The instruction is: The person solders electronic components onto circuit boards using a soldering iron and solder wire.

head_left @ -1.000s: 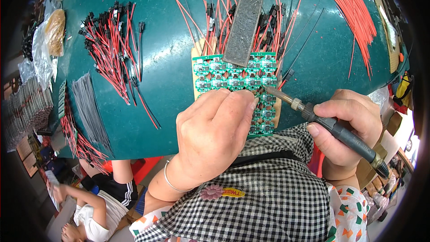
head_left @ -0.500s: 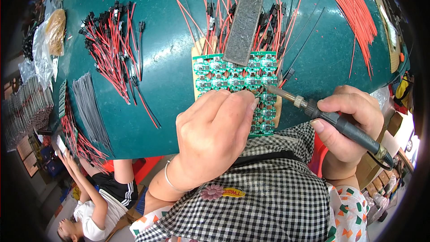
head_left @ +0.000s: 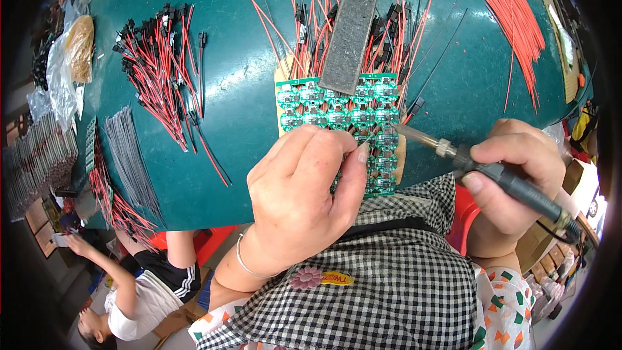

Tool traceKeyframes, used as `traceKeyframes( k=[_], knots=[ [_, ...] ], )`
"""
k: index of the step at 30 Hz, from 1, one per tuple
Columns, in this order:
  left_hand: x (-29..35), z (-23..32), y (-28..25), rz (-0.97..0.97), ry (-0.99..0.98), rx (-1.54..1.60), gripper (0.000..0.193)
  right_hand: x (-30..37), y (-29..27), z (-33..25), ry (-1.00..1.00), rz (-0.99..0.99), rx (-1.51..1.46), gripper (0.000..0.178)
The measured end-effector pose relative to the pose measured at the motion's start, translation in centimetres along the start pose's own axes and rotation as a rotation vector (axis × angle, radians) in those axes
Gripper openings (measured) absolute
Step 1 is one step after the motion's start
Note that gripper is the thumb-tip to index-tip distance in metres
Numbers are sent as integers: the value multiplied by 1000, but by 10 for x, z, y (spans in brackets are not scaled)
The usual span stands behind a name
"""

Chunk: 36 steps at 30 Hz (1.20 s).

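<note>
My right hand [head_left: 515,178] is wrapped round the dark handle of a soldering iron [head_left: 512,188]. The iron's tip points left, at the right edge of a green panel of small circuit boards [head_left: 340,118], and I cannot tell whether it touches. Over the panel's lower left, my left hand [head_left: 308,188] has thumb and forefinger pinched together. Whatever thin thing lies between those fingertips is too small to make out. A flat dark metal bar [head_left: 350,32] rests across the panel's top edge. Red and black wires with black connectors [head_left: 317,26] spread out beyond it.
On the green table [head_left: 240,149], a heap of red-black connector leads [head_left: 159,65] lies left, beside grey wires [head_left: 131,155]. Long red wires [head_left: 508,19] lie far right. More wired boards [head_left: 107,188] sit at the left edge. Another person [head_left: 139,298] is at lower left.
My right hand has drawn the soldering iron slightly to the right. My left hand's thumb has moved lower, with its fingertips still together. The other person's arm has shifted.
</note>
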State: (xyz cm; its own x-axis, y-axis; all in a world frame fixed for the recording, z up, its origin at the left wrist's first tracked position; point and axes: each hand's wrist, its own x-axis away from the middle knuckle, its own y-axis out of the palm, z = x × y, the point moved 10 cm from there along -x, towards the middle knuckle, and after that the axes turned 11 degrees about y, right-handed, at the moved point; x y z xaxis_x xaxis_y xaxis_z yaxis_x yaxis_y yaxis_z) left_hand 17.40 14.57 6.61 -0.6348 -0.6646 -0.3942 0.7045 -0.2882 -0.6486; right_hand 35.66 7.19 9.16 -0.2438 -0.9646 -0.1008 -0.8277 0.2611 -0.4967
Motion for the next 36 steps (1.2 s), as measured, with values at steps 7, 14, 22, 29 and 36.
traceKeyframes(
  k=[7, 14, 22, 29, 36],
  knots=[
    [-2, 2, 16, -96, 10, 26, 14, -2, -11, 13, 38, 9, -94, 24],
    [-1, 1, 17, -85, 40, -12, 13, -3, 1, 13, -25, -119, -101, 28],
    [-1, 2, 18, -83, 60, -30, 13, -4, 0, 12, -19, -143, -91, 29],
    [-1, 5, 7, -50, 75, -30, 14, -5, -9, 12, -57, -144, -97, 31],
    [7, -8, -17, 34, -75, 41, 13, -7, -23, 16, -24, -9, -136, 29]
  ],
)
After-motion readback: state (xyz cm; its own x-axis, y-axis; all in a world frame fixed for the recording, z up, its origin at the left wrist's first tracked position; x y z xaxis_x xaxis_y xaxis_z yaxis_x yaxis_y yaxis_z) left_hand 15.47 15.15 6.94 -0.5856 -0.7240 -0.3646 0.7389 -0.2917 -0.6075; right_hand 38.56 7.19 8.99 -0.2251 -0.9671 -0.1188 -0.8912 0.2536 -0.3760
